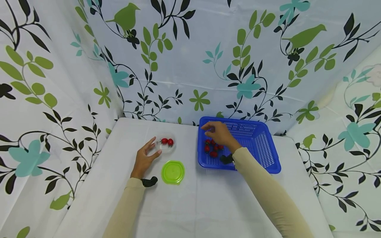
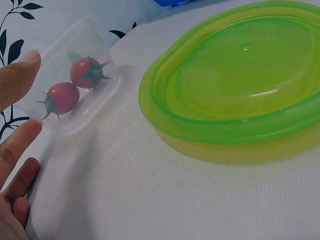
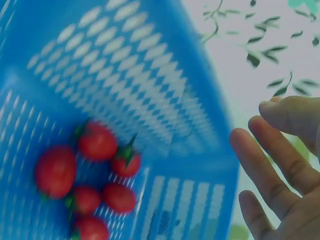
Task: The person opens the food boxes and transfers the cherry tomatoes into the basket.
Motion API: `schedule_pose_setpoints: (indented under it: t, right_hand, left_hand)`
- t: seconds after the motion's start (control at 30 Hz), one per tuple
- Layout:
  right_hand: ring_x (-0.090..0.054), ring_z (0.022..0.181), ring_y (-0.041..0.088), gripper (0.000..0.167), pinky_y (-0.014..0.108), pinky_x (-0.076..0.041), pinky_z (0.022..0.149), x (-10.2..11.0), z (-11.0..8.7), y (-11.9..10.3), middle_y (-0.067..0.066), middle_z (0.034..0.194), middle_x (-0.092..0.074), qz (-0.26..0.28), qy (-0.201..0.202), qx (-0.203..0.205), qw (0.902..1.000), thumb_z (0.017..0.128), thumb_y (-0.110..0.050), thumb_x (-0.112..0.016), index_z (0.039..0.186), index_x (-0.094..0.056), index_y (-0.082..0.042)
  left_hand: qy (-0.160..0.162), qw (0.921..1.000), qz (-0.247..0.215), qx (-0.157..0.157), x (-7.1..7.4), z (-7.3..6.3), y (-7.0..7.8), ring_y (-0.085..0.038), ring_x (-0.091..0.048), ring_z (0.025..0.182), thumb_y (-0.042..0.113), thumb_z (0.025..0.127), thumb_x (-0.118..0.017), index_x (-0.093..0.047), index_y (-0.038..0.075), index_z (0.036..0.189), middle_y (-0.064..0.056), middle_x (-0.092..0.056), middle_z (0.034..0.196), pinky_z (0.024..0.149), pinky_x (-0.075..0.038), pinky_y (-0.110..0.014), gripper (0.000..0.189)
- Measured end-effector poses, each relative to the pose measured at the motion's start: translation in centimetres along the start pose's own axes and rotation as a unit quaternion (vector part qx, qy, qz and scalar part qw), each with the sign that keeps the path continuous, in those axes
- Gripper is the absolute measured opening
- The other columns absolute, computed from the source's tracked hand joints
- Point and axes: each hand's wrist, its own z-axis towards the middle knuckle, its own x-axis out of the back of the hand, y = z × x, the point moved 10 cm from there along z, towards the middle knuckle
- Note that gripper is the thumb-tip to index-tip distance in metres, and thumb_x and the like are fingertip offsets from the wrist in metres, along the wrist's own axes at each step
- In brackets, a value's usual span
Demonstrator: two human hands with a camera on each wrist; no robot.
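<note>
My left hand [image 1: 143, 161] holds the side of a small clear plastic container [image 2: 82, 37], thumb and fingers spread around its wall. Two cherry tomatoes [image 2: 63, 98] with green stems lie inside it. Over the left part of a blue plastic basket [image 1: 270, 158], my right hand [image 1: 219, 133] hovers with fingers loosely bent and nothing between them. Several cherry tomatoes [image 3: 56, 171] lie grouped on the basket's bottom, some partly covered by my right arm in the head view. A green plastic lid [image 1: 173, 172] lies on the table, close to the container.
A white cloth covers the table [image 1: 190, 205]. Printed curtains [image 1: 184, 66] with leaves and birds hang behind the table and at both sides. The basket's raised, perforated walls stand around the tomatoes, at the table's back right. Each wrist wears a dark device [image 1: 149, 181].
</note>
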Motion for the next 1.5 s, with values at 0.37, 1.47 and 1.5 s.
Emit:
schedule_pose_setpoints:
  t: [0.37,1.47,1.5]
  right_hand:
    - [-0.072,0.111,0.024,0.026,0.043,-0.064,0.098,-3.6,1.5,-5.1,0.005,0.126,-0.076,0.055,0.003,0.034,0.9979,0.106,-0.006,-0.061,0.124,-0.076,-0.017]
    - [-0.069,0.126,0.024,0.036,0.036,-0.062,0.102,-15.4,5.3,-8.9,0.003,0.14,-0.072,0.039,-0.086,0.016,0.9954,0.105,-0.004,-0.06,0.138,-0.07,-0.016]
    - [-0.07,0.125,0.023,0.037,0.034,-0.062,0.101,-15.5,5.4,-8.9,0.003,0.139,-0.072,0.038,-0.086,0.016,0.9955,0.104,-0.004,-0.06,0.138,-0.069,-0.016]
  left_hand:
    - [0.005,0.9999,0.001,-0.013,0.1,0.4,-1.0,-0.028,-0.039,0.159,0.024,0.096,-0.081,-0.045,0.033,0.162,-0.011,-0.053,0.163,0.135,-0.015,-0.061,0.076]
    - [0.005,0.9999,-0.007,-0.009,0.1,0.4,-1.1,-0.028,-0.036,0.16,0.027,0.098,-0.08,-0.045,0.037,0.162,-0.009,-0.051,0.164,0.134,-0.011,-0.066,0.074]
    - [0.007,0.9999,-0.007,-0.008,0.1,0.4,-1.0,-0.028,-0.037,0.16,0.026,0.098,-0.08,-0.045,0.036,0.162,-0.009,-0.051,0.165,0.134,-0.012,-0.066,0.074]
